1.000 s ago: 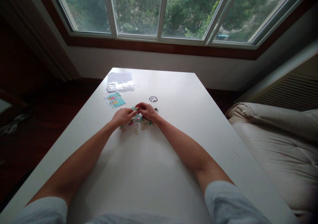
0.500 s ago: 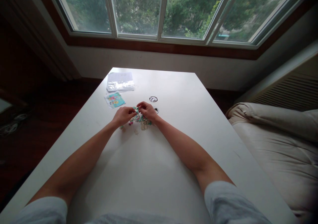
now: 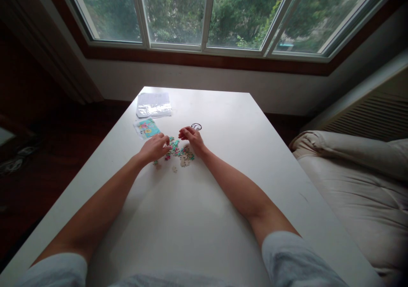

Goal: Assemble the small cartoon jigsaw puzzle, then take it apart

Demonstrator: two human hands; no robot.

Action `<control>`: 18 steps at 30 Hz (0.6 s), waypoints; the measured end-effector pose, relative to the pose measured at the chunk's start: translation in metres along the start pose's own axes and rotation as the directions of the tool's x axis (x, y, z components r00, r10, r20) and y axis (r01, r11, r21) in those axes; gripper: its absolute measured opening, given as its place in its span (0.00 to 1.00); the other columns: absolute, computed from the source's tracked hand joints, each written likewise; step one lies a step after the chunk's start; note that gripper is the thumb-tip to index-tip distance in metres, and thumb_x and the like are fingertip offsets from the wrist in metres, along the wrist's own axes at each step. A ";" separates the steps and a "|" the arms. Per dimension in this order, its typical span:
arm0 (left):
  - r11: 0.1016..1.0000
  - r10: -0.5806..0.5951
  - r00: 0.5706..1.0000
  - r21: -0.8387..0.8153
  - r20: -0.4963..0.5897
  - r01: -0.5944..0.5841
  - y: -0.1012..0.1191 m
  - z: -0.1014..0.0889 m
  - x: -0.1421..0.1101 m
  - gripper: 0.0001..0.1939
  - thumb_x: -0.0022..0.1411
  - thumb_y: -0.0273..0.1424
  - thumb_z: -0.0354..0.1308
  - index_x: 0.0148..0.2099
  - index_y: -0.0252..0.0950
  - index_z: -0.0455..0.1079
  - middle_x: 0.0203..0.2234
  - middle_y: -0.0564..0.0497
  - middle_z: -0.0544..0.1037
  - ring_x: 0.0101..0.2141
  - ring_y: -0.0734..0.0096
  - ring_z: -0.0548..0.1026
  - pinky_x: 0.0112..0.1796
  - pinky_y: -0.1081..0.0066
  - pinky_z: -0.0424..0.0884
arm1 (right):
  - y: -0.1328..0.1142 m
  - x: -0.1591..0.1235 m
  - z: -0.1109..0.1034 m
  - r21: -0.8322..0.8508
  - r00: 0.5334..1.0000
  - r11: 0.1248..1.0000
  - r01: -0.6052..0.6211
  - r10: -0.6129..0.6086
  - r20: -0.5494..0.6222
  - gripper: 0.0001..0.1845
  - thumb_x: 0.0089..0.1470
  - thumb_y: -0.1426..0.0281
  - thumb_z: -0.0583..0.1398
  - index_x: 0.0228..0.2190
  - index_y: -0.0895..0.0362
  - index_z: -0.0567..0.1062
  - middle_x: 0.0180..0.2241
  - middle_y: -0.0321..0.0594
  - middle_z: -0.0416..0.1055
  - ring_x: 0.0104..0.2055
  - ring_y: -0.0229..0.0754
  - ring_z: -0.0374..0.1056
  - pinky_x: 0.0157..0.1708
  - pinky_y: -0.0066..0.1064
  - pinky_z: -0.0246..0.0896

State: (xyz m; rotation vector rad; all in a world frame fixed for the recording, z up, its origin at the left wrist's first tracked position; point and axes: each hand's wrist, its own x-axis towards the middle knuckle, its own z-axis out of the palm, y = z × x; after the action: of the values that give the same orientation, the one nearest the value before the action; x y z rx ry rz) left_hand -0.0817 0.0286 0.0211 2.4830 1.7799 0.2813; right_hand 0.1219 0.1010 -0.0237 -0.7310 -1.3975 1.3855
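A small heap of colourful puzzle pieces (image 3: 180, 152) lies on the white table (image 3: 197, 219). My left hand (image 3: 153, 147) rests at the heap's left edge, fingers curled down onto the pieces. My right hand (image 3: 191, 137) hovers at the heap's right, fingers loosely pinched together; what is in them, if anything, is too small to see. A few loose pieces (image 3: 174, 168) lie nearer to me.
A colourful picture card (image 3: 147, 128) and a clear plastic bag (image 3: 154, 105) lie at the far left of the table. A round cable hole (image 3: 196, 126) sits just beyond my right hand. A cushioned sofa (image 3: 357, 185) stands to the right, windows ahead.
My hands were together above the heap, pinching a piece between them. They have now drawn apart: the left lowered to the heap's left side, the right lifted back toward the cable hole.
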 end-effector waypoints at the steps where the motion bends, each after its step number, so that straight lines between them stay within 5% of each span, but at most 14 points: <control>1: 1.000 0.004 1.000 0.000 -0.014 -0.004 0.002 0.004 0.000 0.17 0.66 0.43 0.55 0.51 0.39 0.73 0.47 0.43 0.76 0.49 0.54 0.72 0.49 0.61 0.68 | 0.000 0.001 -0.002 -0.002 1.000 1.000 0.000 0.000 -0.028 0.20 0.57 0.52 0.61 0.34 0.57 0.76 0.29 0.38 0.76 0.33 0.39 0.73 0.36 0.30 0.67; 8: 0.997 -0.060 0.998 -0.048 0.033 0.062 0.026 0.039 0.001 0.46 0.62 0.64 0.48 0.73 0.42 0.54 0.70 0.39 0.56 0.68 0.40 0.52 0.64 0.43 0.49 | 0.005 0.007 -0.014 -0.048 0.984 0.999 -0.005 -0.004 -0.180 0.23 0.57 0.48 0.59 0.32 0.56 0.76 0.27 0.37 0.73 0.30 0.37 0.71 0.31 0.27 0.64; 14: 1.000 -0.015 0.998 -0.024 0.054 0.016 0.055 0.050 -0.007 0.52 0.59 0.67 0.48 0.75 0.45 0.46 0.72 0.40 0.49 0.71 0.39 0.45 0.65 0.39 0.43 | 0.005 0.005 -0.014 -0.052 0.987 0.999 0.013 -0.021 -0.160 0.24 0.58 0.47 0.58 0.31 0.56 0.75 0.26 0.36 0.71 0.28 0.36 0.69 0.31 0.27 0.63; 18: 0.997 0.082 0.996 0.004 0.023 -0.082 0.069 0.053 -0.010 0.47 0.61 0.64 0.49 0.74 0.47 0.50 0.72 0.41 0.50 0.71 0.40 0.43 0.65 0.40 0.41 | 0.005 0.006 -0.015 -0.039 0.981 0.999 -0.007 -0.001 -0.193 0.26 0.57 0.45 0.58 0.31 0.56 0.75 0.26 0.35 0.71 0.28 0.35 0.69 0.30 0.27 0.63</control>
State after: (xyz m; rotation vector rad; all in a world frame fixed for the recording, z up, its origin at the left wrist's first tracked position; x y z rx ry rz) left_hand -0.0102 -0.0009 -0.0205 2.5556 1.6750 0.2523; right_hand 0.1328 0.1125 -0.0297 -0.8704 -1.2747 1.2566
